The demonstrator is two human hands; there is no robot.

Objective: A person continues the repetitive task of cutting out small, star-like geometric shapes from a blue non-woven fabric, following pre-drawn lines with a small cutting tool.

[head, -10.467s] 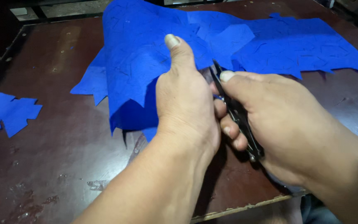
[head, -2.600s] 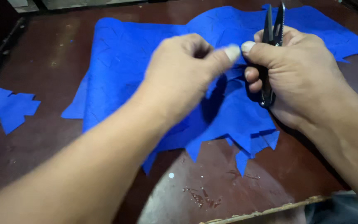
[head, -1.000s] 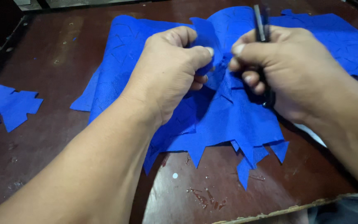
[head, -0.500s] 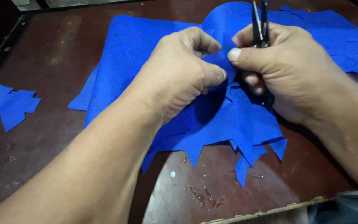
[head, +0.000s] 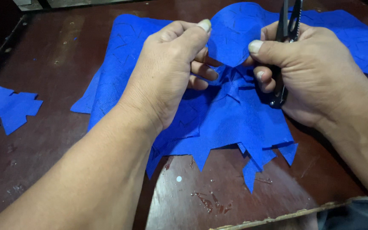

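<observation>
A big sheet of blue cloth (head: pixel 235 123) lies spread over the dark brown desk (head: pixel 56 64), filling the centre and upper right of the frame, its near edge cut into a row of ragged points just above the desk's front rim. Both hands meet at the upper middle, where a rounded flap of the cloth is lifted off the sheet and stretched between them, seemingly so that it stands clear of the layers beneath. The left hand (head: pixel 171 72) is curled nearly closed, thumb on top and fingers tucked under, pinching the flap's left edge. The right hand (head: pixel 307 68) does two jobs at once: its thumb and forefinger nip the flap's right edge, while the remaining fingers wrap round the handles of black scissors (head: pixel 284 51), parked upright in the palm with the blades pointing to the top of the frame and away from the cloth. The blades look closed, though the frame edge cuts off their tips, so I cannot be sure. At the far left of the frame, well apart from the sheet, sits a small pile of blue offcuts (head: pixel 7 108). A few specks and wet-looking marks dot the desk at the lower centre.
</observation>
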